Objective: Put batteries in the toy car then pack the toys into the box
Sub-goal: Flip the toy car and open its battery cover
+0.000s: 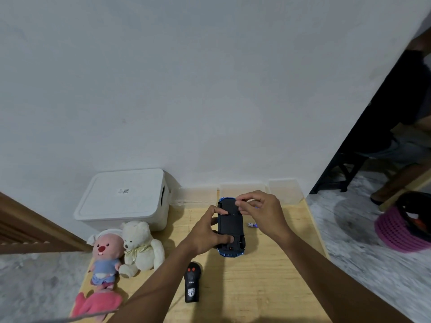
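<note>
A blue toy car (230, 226) lies upside down on the wooden table (268, 276), its black underside facing up. My left hand (207, 231) grips the car's left side, thumb on the underside. My right hand (261, 210) hovers over the car's far end, its fingertips pinching at the underside; what they pinch is too small to tell. A small battery (252, 225) lies on the table just right of the car. The white lidded box (123, 201) stands at the back left against the wall.
A pink plush (106, 257) and a white teddy bear (140, 245) sit left of the car, with another pink plush (95, 304) at the front edge. A black remote control (192, 285) lies near me. Clear plastic containers (242, 190) line the wall. A purple basket (401, 227) sits on the floor right.
</note>
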{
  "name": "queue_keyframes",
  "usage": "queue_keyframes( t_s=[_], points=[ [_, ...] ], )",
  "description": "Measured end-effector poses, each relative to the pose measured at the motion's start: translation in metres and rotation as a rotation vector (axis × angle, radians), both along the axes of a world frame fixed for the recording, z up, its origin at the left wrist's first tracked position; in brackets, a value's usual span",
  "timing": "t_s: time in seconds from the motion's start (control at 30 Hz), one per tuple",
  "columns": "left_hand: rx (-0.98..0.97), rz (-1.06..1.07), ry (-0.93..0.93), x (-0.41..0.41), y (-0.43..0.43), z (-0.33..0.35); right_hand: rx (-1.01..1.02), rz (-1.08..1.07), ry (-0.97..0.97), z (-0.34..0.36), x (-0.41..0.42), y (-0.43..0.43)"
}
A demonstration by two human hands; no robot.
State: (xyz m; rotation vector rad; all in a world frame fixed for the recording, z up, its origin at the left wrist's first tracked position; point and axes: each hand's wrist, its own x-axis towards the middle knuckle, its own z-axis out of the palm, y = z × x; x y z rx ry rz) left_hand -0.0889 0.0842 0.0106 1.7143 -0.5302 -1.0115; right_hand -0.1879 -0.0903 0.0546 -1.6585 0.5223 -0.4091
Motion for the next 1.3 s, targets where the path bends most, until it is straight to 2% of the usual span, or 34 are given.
queue_keyframes(
  t_s=[0.4, 0.93, 1.3],
  points=[
    [0.001, 0.007, -0.012, 0.0016, 0.0006, 0.0010, 0.150, -0.018, -0.014, 0.0013, 0.0017, 0.0005],
    [-0.002, -0.002, -0.034, 0.0020, 0.0006, -0.0031, 0.078, -0.014, -0.003, -0.0037, 0.0004, -0.0023],
    [-0.001, -0.002, -0.036, 0.0035, 0.0003, -0.0057, 0.140, -0.006, -0.026, -0.0022, 0.0012, -0.0019]
  ],
)
